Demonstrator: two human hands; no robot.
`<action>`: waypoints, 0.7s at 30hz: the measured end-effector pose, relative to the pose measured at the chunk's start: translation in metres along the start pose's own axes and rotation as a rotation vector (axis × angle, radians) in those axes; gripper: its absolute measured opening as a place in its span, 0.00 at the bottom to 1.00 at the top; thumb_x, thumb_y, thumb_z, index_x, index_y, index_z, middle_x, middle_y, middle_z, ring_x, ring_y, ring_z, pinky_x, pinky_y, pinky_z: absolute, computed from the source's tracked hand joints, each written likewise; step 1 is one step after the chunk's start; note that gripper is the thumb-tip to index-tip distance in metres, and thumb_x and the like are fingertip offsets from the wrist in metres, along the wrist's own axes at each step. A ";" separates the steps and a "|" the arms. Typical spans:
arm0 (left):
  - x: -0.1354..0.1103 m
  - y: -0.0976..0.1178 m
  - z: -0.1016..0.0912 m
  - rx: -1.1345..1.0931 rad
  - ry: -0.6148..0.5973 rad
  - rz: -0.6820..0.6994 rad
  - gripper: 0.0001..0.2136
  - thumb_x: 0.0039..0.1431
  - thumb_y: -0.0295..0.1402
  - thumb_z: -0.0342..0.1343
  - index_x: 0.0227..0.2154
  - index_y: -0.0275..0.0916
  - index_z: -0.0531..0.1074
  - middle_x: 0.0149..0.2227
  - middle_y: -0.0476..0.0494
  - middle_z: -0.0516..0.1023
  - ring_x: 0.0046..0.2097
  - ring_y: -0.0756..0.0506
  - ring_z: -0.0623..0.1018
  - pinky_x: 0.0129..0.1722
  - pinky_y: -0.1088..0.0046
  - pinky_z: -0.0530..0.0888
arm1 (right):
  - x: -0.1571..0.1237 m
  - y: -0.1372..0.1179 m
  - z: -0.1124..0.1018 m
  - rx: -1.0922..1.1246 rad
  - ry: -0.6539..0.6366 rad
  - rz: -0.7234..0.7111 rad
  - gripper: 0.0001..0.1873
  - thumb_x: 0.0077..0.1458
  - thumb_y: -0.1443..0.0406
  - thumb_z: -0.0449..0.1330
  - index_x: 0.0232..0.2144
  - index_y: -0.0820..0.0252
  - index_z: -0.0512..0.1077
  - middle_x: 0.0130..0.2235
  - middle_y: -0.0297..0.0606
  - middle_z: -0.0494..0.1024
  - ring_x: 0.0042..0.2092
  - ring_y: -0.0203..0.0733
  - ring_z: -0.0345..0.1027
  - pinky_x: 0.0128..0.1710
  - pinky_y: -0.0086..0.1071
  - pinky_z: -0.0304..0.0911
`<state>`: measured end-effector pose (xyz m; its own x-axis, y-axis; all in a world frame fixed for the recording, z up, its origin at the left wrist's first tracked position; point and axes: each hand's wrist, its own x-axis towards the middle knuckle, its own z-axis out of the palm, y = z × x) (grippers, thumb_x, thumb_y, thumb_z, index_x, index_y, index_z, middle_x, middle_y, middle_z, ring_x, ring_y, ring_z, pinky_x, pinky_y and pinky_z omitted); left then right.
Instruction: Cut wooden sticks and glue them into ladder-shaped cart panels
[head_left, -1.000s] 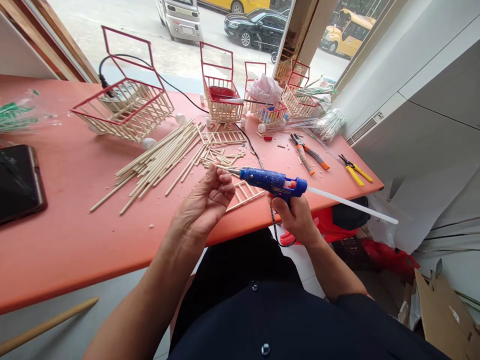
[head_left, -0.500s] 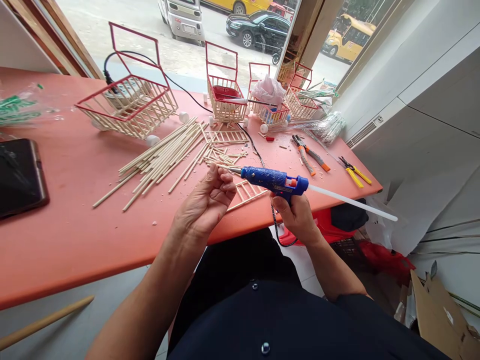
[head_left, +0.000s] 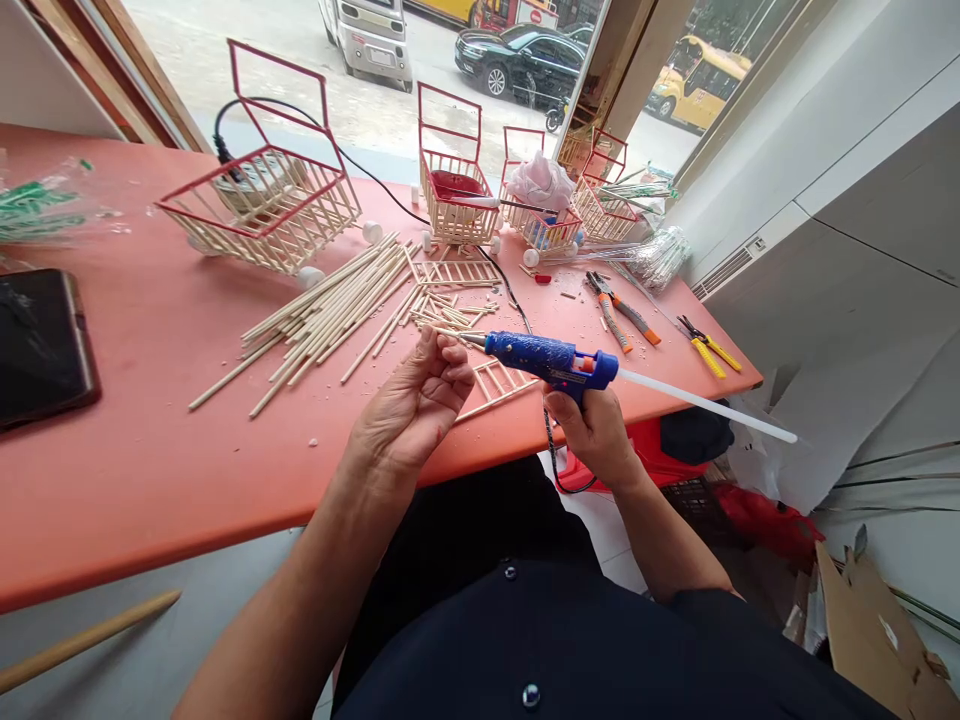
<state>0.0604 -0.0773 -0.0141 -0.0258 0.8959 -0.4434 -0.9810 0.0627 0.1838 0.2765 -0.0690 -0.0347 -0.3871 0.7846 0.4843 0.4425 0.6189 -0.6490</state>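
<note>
My right hand (head_left: 592, 430) grips a blue hot-glue gun (head_left: 551, 361) by its handle, a white glue stick (head_left: 705, 405) jutting out behind it to the right. The gun's nozzle points left at my left hand (head_left: 416, 405), whose fingertips are pinched around a small thin wooden stick piece that is barely visible. Both hands hover above the near edge of the orange table (head_left: 150, 450). Just beyond them lies a small ladder-like stick frame (head_left: 499, 385) and a heap of loose wooden sticks (head_left: 337, 310).
Several red-and-wood miniature carts (head_left: 262, 200) stand along the window. Orange-handled pliers (head_left: 622, 315) and yellow-handled cutters (head_left: 709, 345) lie at the right. A dark tablet (head_left: 41, 345) rests at the left edge. A black cable (head_left: 510, 295) crosses the table. Cardboard (head_left: 877, 630) lies on the floor.
The view has shifted slightly, so the table contents sit a little higher and to the right. Hands and glue gun hold nearly the same pose.
</note>
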 end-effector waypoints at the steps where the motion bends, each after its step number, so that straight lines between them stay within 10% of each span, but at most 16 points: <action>1: 0.000 0.000 0.000 -0.004 -0.001 -0.002 0.20 0.82 0.26 0.47 0.29 0.35 0.73 0.25 0.52 0.75 0.25 0.57 0.76 0.25 0.84 0.70 | 0.000 -0.001 0.000 -0.007 -0.005 0.001 0.22 0.75 0.47 0.58 0.40 0.58 0.76 0.29 0.37 0.76 0.30 0.43 0.71 0.40 0.39 0.74; 21: -0.003 0.000 -0.001 0.003 -0.006 0.021 0.22 0.82 0.26 0.45 0.29 0.35 0.73 0.24 0.53 0.76 0.24 0.57 0.76 0.24 0.84 0.70 | 0.000 -0.007 -0.001 -0.052 -0.024 -0.019 0.20 0.75 0.51 0.58 0.40 0.59 0.77 0.30 0.38 0.76 0.32 0.44 0.73 0.42 0.40 0.75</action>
<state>0.0599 -0.0802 -0.0141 -0.0456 0.8998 -0.4340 -0.9797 0.0447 0.1957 0.2740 -0.0732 -0.0297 -0.4149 0.7718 0.4818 0.4761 0.6354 -0.6079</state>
